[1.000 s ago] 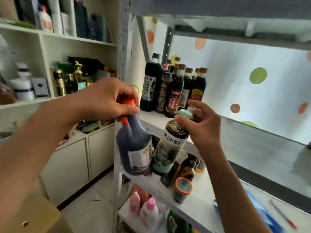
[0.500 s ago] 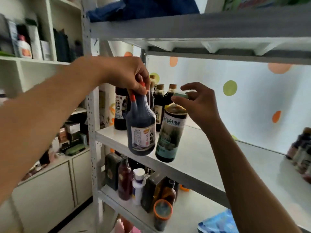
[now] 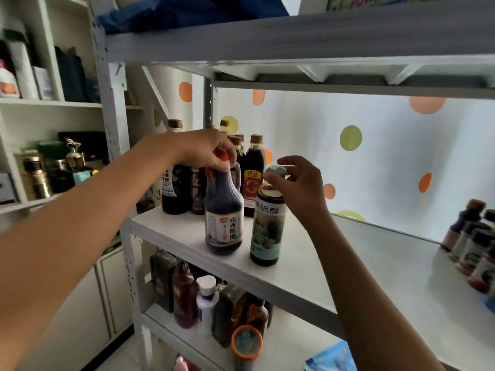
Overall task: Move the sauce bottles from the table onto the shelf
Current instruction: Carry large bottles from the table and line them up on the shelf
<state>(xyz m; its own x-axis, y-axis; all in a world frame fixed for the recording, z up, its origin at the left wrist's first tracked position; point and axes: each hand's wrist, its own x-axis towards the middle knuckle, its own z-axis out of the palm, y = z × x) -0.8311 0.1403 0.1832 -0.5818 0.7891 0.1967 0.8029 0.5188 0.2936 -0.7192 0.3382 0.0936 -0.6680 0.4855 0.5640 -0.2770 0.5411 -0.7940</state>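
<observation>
A dark vinegar bottle [image 3: 224, 212] with a red cap and white label stands on the white shelf [image 3: 308, 266]; my left hand [image 3: 206, 149] grips its red top from above. Just to its right stands a taller dark sauce bottle [image 3: 267, 226] with a green label. My right hand [image 3: 297, 184] holds that bottle by its pale green cap, fingers curled around it. Behind both, a cluster of dark sauce bottles [image 3: 251, 170] with brown caps fills the shelf's back left corner.
Several small spice jars [image 3: 474, 245] sit at the shelf's right end. The shelf board above [image 3: 294, 41] hangs low overhead. The lower shelf [image 3: 292, 344] holds several bottles and an orange-lidded jar [image 3: 246, 344]. A white cabinet [image 3: 40, 103] with bottles stands to the left.
Both hands carried their bottles up from below shelf height and inward over the shelf; the two bottles now rest on the shelf surface near its front edge.
</observation>
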